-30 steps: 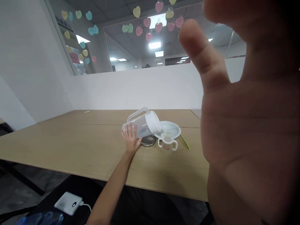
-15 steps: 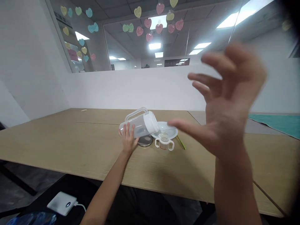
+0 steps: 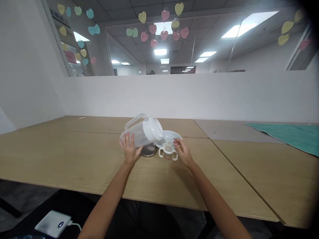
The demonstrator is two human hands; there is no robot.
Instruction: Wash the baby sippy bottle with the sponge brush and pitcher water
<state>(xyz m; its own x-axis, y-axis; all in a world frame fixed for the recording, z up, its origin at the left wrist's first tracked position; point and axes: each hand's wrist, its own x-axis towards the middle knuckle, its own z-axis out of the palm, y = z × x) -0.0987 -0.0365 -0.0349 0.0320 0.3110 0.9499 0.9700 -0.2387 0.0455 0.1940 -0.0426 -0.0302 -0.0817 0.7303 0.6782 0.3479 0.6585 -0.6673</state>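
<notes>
A translucent pitcher (image 3: 136, 134) with a white lid and clear handle tilts to the right, its lid end above the table. My left hand (image 3: 130, 149) is wrapped round the lower side of its body. Under the lid lies a round, shiny metal disc (image 3: 149, 150), partly covered. Just right of it stands a small clear cup (image 3: 167, 153) with two white handles. Behind the cup is a pale plate (image 3: 171, 134). My right hand (image 3: 183, 152) is beside the cup's right handle, at the plate's edge, with loosely bent fingers; any contact is unclear.
The wooden table (image 3: 74, 156) meets a white wall at the back. A teal cloth (image 3: 286, 134) lies at the far right, near a grey tabletop section (image 3: 221, 129). A white power bank (image 3: 53, 223) with a cable sits below the table edge, lower left.
My right hand has come down from its raised, spread position to beside the cup and plate. The green stick by the plate no longer shows. My left hand still holds the tilted pitcher.
</notes>
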